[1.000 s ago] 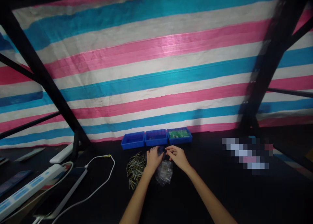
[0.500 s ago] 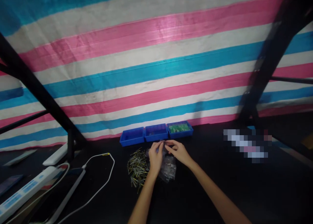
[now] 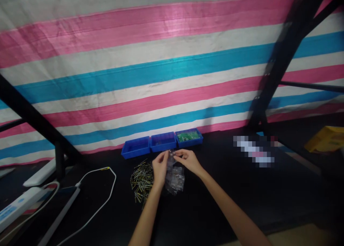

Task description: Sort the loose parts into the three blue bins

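My left hand [image 3: 159, 168] is closed in a pinch on the upper edge of a clear plastic bag [image 3: 175, 180]. On the other side, the thumb and fingertips of my right hand [image 3: 189, 161] pinch together at the same edge. Crumpled clear plastic hangs between and below the hands, close to the dark table. Just left of my left hand lies a loose pile of thin pin-like pieces with yellow and silvery parts [image 3: 142, 181]. Whether anything small is inside the bag or under the fingertips is too blurred to tell.
Behind my hands stand three blue trays in a row: a left one [image 3: 135, 153], a middle one [image 3: 163, 147] with small bits, and a right one holding green circuit boards [image 3: 188, 135]. Left lie a white cable [image 3: 114, 188] and a power strip [image 3: 20, 206]. A yellow bin [image 3: 325, 139] is far right.
The camera view has turned, so the scene sits farther left and a yellow bin shows at right. My fingers are a little farther apart, with more clear plastic showing between them.
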Demonstrator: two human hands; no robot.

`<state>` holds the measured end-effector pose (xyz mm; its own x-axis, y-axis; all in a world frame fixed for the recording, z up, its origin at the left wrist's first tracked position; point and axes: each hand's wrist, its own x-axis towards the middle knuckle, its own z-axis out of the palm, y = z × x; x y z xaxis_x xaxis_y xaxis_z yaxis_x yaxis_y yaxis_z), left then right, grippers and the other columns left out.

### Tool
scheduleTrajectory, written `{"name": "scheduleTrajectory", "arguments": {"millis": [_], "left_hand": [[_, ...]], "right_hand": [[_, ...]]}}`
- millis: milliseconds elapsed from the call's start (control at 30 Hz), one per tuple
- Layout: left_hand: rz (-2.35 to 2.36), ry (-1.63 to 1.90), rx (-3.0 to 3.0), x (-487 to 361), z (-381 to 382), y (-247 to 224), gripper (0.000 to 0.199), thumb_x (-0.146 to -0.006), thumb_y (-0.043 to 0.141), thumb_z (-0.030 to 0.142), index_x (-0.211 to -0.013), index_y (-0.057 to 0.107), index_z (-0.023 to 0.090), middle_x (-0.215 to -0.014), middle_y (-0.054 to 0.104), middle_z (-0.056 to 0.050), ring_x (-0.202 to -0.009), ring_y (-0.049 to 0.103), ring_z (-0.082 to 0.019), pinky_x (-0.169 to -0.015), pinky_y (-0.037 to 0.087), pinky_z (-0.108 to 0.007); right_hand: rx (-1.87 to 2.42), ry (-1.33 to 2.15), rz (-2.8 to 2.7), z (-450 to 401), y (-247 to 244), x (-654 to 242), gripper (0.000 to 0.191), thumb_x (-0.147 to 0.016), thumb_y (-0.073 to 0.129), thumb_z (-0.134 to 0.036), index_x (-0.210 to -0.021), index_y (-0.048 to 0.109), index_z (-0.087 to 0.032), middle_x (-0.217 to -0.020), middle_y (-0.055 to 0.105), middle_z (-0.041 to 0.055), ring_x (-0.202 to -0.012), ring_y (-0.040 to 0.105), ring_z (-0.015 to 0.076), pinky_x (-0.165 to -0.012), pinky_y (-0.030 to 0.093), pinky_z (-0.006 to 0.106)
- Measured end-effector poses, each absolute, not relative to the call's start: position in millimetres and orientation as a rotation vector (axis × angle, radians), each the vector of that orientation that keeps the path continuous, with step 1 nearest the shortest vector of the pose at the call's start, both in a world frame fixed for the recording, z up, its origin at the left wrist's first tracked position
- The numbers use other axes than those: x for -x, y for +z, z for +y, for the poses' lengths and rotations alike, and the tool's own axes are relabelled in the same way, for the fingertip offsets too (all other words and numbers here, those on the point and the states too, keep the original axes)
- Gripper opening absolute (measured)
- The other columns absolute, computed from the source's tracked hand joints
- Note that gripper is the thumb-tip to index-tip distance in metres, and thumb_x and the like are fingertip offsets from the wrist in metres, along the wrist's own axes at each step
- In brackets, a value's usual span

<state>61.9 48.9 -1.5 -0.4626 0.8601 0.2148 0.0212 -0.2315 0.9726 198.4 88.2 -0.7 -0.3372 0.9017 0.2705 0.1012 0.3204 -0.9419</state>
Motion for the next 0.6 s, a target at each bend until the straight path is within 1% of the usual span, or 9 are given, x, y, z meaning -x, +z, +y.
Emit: {"name": "scheduleTrajectory", "arguments": {"millis": [100, 200, 267, 333, 400, 500, 600], "left_hand": [[1.449, 1.837, -1.001, -56.5, 50.2, -1.4, 0.035, -0.069, 0.062, 0.041, -0.086, 0.068, 0.011, -0.08, 0.069, -0.007, -0.078, 0.062, -0.019, -0.075, 0.045, -0.029], [1.467, 1.88, -0.923, -52.3, 50.3, -1.0, 0.036, -0.068, 0.061, 0.044, -0.083, 0.068, 0.011, -0.067, 0.067, -0.004, -0.065, 0.059, -0.015, -0.065, 0.044, -0.024], [1.469, 1.855, -0.898, -51.5, 49.1, -0.4, 0.038, -0.069, 0.06, 0.047, -0.079, 0.068, 0.011, -0.057, 0.063, -0.001, -0.055, 0.055, -0.013, -0.056, 0.042, -0.022], [1.46, 1.824, -0.889, -52.3, 47.5, 0.4, 0.042, -0.07, 0.057, 0.051, -0.075, 0.068, 0.01, -0.053, 0.061, -0.001, -0.049, 0.053, -0.012, -0.052, 0.04, -0.021], [1.437, 1.81, -0.878, -53.7, 46.1, 1.4, 0.047, -0.07, 0.055, 0.054, -0.08, 0.068, 0.009, -0.056, 0.063, -0.003, -0.051, 0.054, -0.013, -0.053, 0.041, -0.023], [1.408, 1.817, -0.861, -55.3, 45.0, 3.0, 0.054, -0.07, 0.053, 0.056, -0.093, 0.067, 0.009, -0.064, 0.067, -0.006, -0.058, 0.058, -0.016, -0.057, 0.044, -0.025], [1.405, 1.82, -0.864, -56.0, 44.6, 3.8, 0.059, -0.071, 0.051, 0.059, -0.095, 0.066, 0.007, -0.066, 0.068, -0.009, -0.061, 0.06, -0.017, -0.06, 0.044, -0.026]], "right_hand": [[0.965, 1.14, -1.756, 90.6, -7.8, -200.3, 0.028, -0.067, 0.065, -0.032, -0.089, 0.068, -0.014, -0.073, 0.068, 0.0056, -0.056, 0.058, 0.0124, -0.051, 0.045, 0.022], [1.027, 1.167, -1.805, 92.2, -16.4, -200.7, 0.028, -0.067, 0.065, -0.031, -0.091, 0.068, -0.017, -0.07, 0.068, 0.0042, -0.059, 0.06, 0.0142, -0.053, 0.046, 0.022], [1.057, 1.175, -1.808, 93.0, -19.7, -200.6, 0.027, -0.068, 0.064, -0.031, -0.091, 0.068, -0.018, -0.07, 0.068, 0.0041, -0.056, 0.06, 0.0138, -0.05, 0.045, 0.022], [1.062, 1.191, -1.792, 94.0, -20.4, -200.7, 0.027, -0.071, 0.06, -0.032, -0.092, 0.068, -0.017, -0.07, 0.068, 0.004, -0.05, 0.057, 0.0121, -0.047, 0.044, 0.022], [1.047, 1.204, -1.771, 95.3, -19.7, -201.1, 0.028, -0.074, 0.056, -0.032, -0.094, 0.067, -0.016, -0.069, 0.068, 0.0038, -0.044, 0.054, 0.0099, -0.046, 0.043, 0.022], [1.04, 1.208, -1.763, 97.1, -19.5, -201.9, 0.028, -0.075, 0.055, -0.03, -0.094, 0.067, -0.015, -0.068, 0.067, 0.0037, -0.042, 0.053, 0.0089, -0.046, 0.043, 0.021], [1.075, 1.186, -1.788, 97.8, -22.3, -202.6, 0.026, -0.074, 0.056, -0.03, -0.093, 0.067, -0.016, -0.068, 0.068, 0.0037, -0.043, 0.055, 0.0102, -0.047, 0.044, 0.022]]}}
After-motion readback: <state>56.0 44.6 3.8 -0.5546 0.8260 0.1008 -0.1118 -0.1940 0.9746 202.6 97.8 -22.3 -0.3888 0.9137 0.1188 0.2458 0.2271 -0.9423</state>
